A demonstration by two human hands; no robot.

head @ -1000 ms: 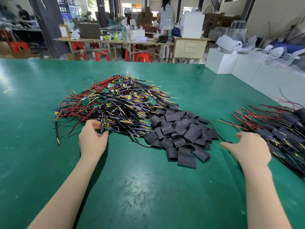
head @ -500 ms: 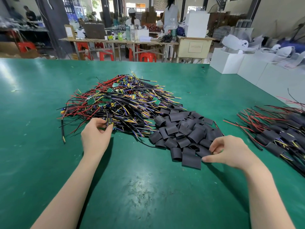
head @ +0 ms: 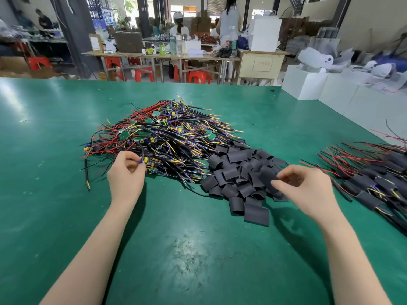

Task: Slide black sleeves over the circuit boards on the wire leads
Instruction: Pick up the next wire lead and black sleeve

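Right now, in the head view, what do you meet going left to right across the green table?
Left hand pinching a part at the unsleeved wire pile → loose black sleeves → right hand → sleeved leads → white boxes.

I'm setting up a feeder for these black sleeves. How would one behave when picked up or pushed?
Probably very light and soft-walled: the black sleeves lie flattened or curled in a loose heap. A pinch would likely squash one shut. Pushed, it should slide on the green table rather than roll, since most look flattened.
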